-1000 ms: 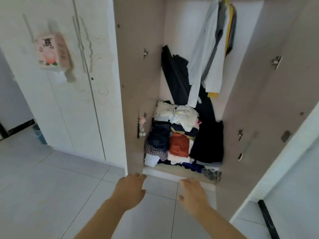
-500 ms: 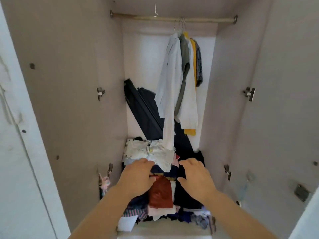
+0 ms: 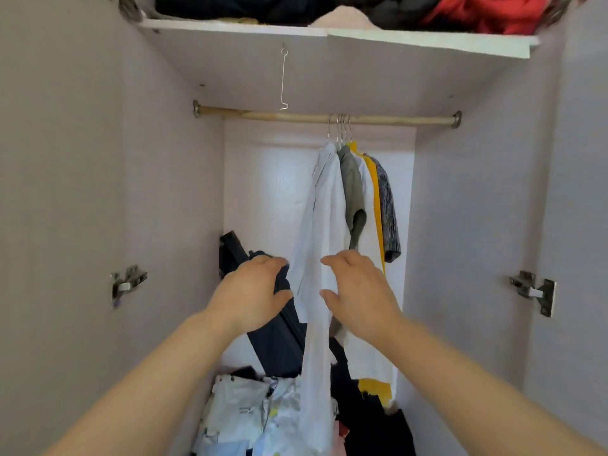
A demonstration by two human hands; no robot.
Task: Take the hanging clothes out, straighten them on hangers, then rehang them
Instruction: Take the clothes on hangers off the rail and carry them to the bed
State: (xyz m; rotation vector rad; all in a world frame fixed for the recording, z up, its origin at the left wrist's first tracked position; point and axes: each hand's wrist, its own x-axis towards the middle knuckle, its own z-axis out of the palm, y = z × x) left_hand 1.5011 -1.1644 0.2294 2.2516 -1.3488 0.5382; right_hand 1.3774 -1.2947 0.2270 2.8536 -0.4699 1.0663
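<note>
Left hand (image 3: 253,287) and right hand (image 3: 360,291) are hovering open, empty, flanking the long pale-white hanging shirt (image 3: 327,212); its metal hanger hook (image 3: 330,126) is sitting well above.

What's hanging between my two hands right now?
In the head view, the long pale shirt hanging from the rail drops between the left hand and the right hand. Both hands are open, gripping nothing.
</note>
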